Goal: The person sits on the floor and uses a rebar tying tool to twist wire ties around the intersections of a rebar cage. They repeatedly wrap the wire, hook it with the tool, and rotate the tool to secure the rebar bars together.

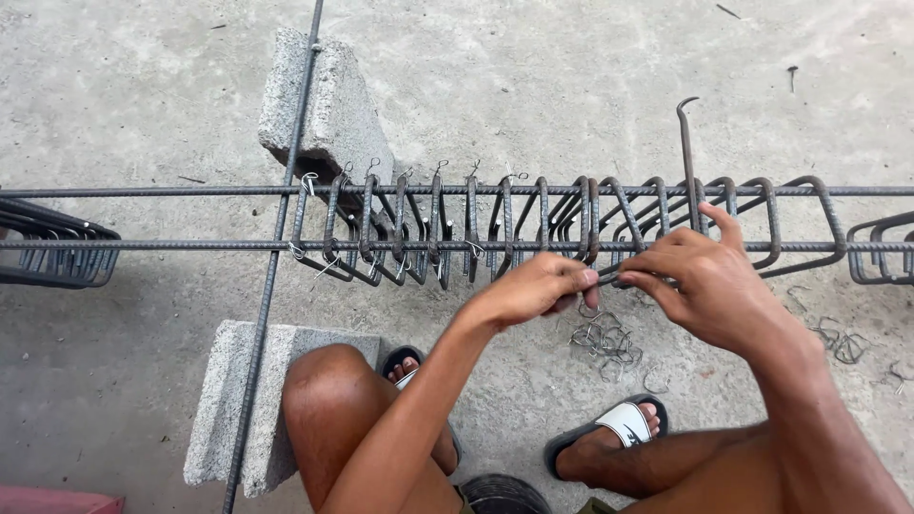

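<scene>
Two long horizontal steel rebars carry a row of bent steel stirrups hanging side by side. My left hand pinches at the lower rebar beside a stirrup, seemingly on a thin tie wire. My right hand grips a metal hook tool whose curved tip stands above the bars; the thumb points up. Both hands meet at the same stirrup near the middle. Several stirrups to the left have wire ties twisted on top.
Two grey concrete blocks support a crossing rebar at the left. A pile of loose tie wires lies on the concrete floor under my hands. My knees and sandalled feet are below. More stirrups hang at far left and right.
</scene>
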